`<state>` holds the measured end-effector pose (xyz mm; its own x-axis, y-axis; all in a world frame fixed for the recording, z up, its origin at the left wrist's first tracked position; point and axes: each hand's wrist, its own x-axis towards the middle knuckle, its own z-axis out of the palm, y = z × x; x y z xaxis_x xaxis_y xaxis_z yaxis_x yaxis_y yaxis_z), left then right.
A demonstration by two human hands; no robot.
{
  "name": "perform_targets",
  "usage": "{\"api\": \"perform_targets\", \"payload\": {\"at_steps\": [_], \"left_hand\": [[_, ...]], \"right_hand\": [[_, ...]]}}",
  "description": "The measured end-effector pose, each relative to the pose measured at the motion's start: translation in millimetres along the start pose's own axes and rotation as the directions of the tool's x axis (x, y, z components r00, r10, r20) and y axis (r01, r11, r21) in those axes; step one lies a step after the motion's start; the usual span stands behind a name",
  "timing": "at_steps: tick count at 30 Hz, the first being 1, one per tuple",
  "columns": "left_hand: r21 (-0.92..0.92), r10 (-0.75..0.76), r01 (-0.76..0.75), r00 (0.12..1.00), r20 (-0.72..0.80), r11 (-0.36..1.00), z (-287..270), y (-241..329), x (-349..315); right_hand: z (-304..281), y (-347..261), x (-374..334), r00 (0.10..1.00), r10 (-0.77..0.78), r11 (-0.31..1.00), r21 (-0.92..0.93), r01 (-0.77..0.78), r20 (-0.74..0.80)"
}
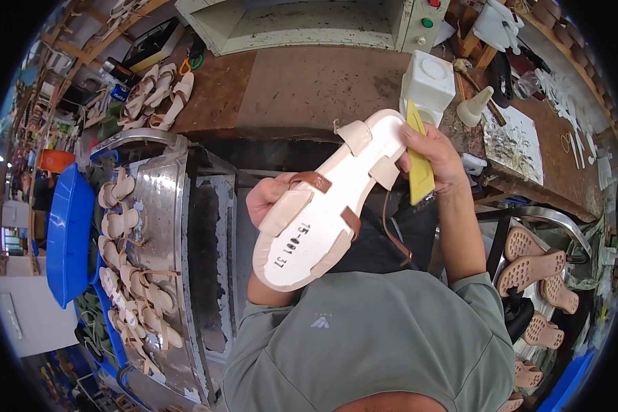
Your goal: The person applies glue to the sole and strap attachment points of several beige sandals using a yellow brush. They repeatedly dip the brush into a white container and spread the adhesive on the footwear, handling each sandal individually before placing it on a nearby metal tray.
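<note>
In front of my chest is a sandal upper (333,206), its white underside facing me. Beige and brown straps fold over the edges of that underside, and dark stamped marks show near its wider, lower end. My left hand (266,198) is closed round its left edge, with the fingers partly hidden behind it. My right hand (438,159) grips a flat yellow scraper (421,168), and its thumb lies against the narrower, upper end of the sandal. A thin brown strap (391,233) dangles below the right hand.
A brown workbench (302,89) lies ahead, with a white plastic container (429,79) and a cone-shaped nozzle (475,106) on it. Strappy sandals (141,288) cover a metal rack at left, beside a blue basin (71,233). Beige soles (532,271) hang at right.
</note>
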<state>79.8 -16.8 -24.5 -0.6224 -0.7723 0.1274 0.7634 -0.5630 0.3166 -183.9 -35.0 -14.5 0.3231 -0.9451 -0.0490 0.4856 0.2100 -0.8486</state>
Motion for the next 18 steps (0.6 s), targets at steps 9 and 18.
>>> {"api": "perform_targets", "payload": {"at_steps": [9,18], "left_hand": [[0.848,0.551,-0.404,0.644,0.530,-0.344,3,-17,-8],[0.757,0.395,-0.377,0.680,0.618,-0.534,23,-26,11]], "right_hand": [[-6,10,-3,0.935,0.072,0.981,0.195,-0.003,-0.348],[-58,-4,-57,0.874,-0.203,0.974,-0.181,0.135,-0.442]]}}
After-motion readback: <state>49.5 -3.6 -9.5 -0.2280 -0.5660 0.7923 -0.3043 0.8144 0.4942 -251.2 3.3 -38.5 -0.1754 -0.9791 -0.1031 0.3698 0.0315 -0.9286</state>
